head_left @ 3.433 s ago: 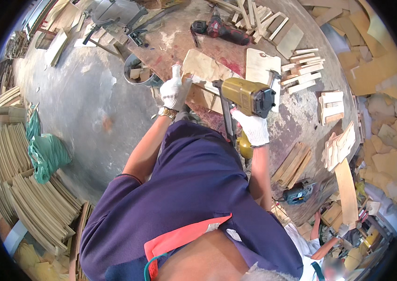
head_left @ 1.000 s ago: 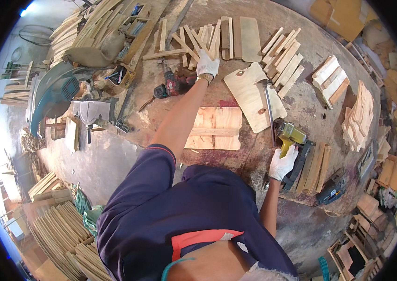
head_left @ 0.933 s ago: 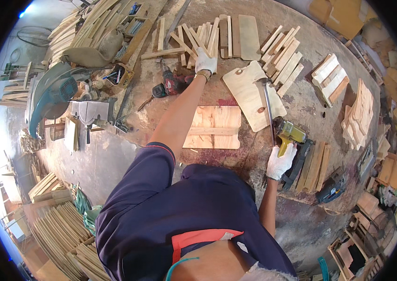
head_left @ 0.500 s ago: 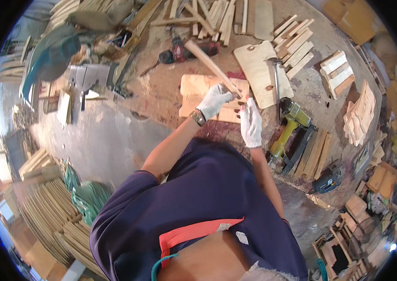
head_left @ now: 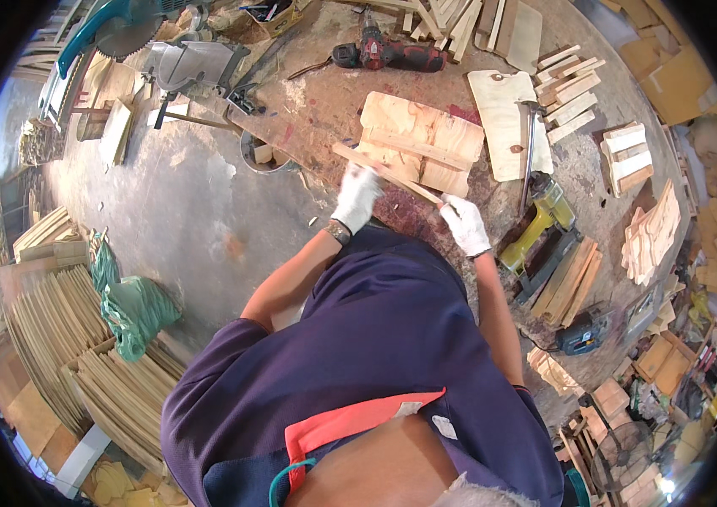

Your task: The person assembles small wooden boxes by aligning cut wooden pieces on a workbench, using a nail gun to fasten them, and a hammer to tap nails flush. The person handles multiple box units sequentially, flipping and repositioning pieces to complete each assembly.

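Observation:
A thin wooden strip (head_left: 395, 178) slants in front of my body, near the table's front edge. My left hand (head_left: 357, 196), in a white knit glove and slightly blurred, is closed on the strip toward its left end. With its fingers pinched, my right hand (head_left: 465, 225), gloved too, holds the strip's right end. Just beyond the strip lie pale wooden boards (head_left: 388, 112) side by side, with another narrow strip (head_left: 426, 150) laid across them. A hammer (head_left: 529, 152) and a yellow-green nail gun (head_left: 541, 221) lie to the right of my right hand.
A red and black drill (head_left: 384, 56) lies beyond the boards. At right are a wide board (head_left: 493, 118), short sticks (head_left: 572, 107), a stack of slats (head_left: 568, 283) and a blue power tool (head_left: 585, 335). A mitre saw (head_left: 185, 68) and a round tin (head_left: 267, 154) are at left.
Both hands have brought the strip down toward my body, off the boards, and it lies flatter now. The strip across the boards shows plainly. The view has shifted.

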The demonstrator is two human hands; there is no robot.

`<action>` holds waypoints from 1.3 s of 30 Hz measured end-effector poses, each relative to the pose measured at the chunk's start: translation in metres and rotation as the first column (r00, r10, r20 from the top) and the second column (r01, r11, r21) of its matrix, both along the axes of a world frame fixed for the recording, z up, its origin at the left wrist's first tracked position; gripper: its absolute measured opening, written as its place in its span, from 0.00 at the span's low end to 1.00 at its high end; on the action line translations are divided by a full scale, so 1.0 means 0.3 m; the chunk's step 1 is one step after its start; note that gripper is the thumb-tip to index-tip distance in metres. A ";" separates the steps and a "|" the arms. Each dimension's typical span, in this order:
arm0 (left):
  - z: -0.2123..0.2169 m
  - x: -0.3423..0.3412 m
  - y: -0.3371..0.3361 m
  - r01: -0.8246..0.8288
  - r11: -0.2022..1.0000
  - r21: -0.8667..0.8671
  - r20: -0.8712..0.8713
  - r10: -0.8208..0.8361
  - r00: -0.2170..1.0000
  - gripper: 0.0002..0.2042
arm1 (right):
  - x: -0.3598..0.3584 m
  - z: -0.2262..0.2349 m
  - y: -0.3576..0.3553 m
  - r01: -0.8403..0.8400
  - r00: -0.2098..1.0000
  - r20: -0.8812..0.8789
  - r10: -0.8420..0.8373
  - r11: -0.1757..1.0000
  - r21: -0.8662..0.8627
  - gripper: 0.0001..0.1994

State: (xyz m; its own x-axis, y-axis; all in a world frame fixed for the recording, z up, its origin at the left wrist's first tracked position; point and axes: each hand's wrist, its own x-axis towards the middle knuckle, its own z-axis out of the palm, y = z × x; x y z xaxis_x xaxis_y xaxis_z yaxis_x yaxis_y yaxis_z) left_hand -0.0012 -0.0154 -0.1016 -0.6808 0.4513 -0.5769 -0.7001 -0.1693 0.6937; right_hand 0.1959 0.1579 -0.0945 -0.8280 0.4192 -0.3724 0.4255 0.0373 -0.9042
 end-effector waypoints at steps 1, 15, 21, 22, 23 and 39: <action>-0.006 -0.039 -0.049 -0.085 0.989 0.124 0.045 0.080 0.996 0.20 | 0.010 -0.001 0.024 -0.057 0.998 0.016 0.056 0.997 0.049 0.14; -0.076 -0.172 -0.075 -0.120 0.688 -0.716 -0.635 -0.570 0.522 0.08 | -0.041 -0.079 0.056 0.146 0.981 0.030 -0.191 0.835 0.530 0.23; -0.114 -0.167 -0.095 -0.051 0.698 -0.714 -0.597 -0.570 0.565 0.07 | -0.026 -0.127 0.068 0.144 0.983 0.006 -0.181 0.801 0.580 0.22; -0.117 -0.165 -0.094 -0.053 0.691 -0.721 -0.588 -0.568 0.576 0.06 | -0.024 -0.130 0.073 0.172 0.983 -0.052 -0.176 0.789 0.590 0.20; -0.119 -0.164 -0.094 -0.054 0.725 -0.687 -0.603 -0.527 0.599 0.06 | -0.022 -0.132 0.078 0.179 0.984 -0.095 -0.152 0.784 0.594 0.19; -0.112 -0.191 -0.115 0.061 0.796 -0.603 -0.588 -0.494 0.641 0.04 | -0.010 -0.148 0.084 0.178 0.984 -0.095 -0.151 0.800 0.573 0.17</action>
